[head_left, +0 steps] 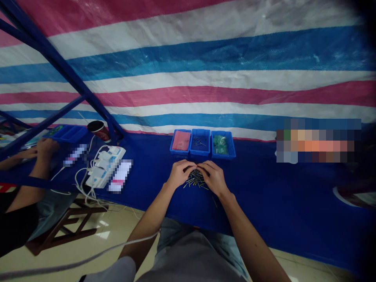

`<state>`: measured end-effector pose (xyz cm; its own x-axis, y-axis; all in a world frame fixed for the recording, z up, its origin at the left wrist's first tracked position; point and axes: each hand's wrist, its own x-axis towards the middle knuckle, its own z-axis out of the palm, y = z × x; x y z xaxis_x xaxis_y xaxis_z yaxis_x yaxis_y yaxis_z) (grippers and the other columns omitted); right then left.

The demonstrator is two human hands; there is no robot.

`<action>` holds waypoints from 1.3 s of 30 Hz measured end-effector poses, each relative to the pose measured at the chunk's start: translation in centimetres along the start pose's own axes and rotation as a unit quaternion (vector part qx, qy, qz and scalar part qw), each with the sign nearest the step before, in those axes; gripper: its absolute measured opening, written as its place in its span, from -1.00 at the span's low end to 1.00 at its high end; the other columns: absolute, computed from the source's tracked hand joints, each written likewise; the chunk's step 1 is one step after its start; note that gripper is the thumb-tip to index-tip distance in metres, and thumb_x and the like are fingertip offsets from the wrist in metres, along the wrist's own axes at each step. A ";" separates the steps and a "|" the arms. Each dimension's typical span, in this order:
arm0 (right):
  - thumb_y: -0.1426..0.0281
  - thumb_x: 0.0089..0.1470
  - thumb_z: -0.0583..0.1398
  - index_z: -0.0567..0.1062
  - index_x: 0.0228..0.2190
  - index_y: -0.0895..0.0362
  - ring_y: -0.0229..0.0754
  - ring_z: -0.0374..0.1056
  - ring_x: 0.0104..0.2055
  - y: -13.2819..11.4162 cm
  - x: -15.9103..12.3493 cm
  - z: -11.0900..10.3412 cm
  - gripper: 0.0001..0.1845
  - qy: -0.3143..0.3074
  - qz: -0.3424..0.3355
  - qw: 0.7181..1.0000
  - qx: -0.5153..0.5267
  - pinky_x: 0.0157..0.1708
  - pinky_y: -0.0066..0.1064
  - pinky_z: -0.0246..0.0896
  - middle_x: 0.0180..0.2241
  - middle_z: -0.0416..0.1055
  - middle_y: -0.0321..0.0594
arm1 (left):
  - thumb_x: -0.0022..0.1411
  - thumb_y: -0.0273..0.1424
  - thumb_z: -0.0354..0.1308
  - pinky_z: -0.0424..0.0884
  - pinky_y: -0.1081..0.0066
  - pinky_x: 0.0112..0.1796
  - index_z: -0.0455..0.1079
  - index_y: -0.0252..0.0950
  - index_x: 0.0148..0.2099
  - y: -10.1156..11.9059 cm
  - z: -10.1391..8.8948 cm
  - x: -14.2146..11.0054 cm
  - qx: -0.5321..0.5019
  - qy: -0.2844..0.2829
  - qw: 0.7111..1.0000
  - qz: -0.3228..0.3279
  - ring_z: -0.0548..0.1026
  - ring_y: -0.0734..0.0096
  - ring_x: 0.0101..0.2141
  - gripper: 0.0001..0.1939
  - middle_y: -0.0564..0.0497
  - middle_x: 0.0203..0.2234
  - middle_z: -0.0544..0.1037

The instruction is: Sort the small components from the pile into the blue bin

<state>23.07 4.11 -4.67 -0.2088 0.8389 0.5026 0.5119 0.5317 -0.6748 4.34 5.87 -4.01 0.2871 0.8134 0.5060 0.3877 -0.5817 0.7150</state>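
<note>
Over blue table cover (264,188), left hand (179,174) and right hand (214,178) curl around loose metal pins (195,179), grip unclear; pins seem light, stiff, slippery, best pinched singly by the shaft.

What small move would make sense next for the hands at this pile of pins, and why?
Probably the right hand should draw a single pin from the loose pile of small metal pins. The left hand and right hand are both bent over the pile, fingertips meeting above it, and the pins lie crossed. The middle blue bin, which holds similar pins, sits just beyond them.
</note>
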 end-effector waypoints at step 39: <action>0.29 0.38 0.01 0.53 -0.25 0.07 -0.11 0.37 -0.27 -0.2 0.1 -0.3 -0.69 -0.033 -0.011 0.998 -0.048 -0.19 -0.27 0.28 -0.32 0.45 -0.14 | 0.36 -0.33 0.16 0.40 0.37 -0.24 0.53 -0.26 -0.23 0.2 -0.1 0.0 0.026 -0.006 1.000 -0.001 0.51 0.37 -0.36 -0.84 -0.03 -0.40 0.57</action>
<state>23.18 4.09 -4.33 -0.2741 0.8351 0.4770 0.5833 0.5387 -0.6079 4.32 5.76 -3.77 0.2962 0.8147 0.4985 0.4329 -0.5798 0.6903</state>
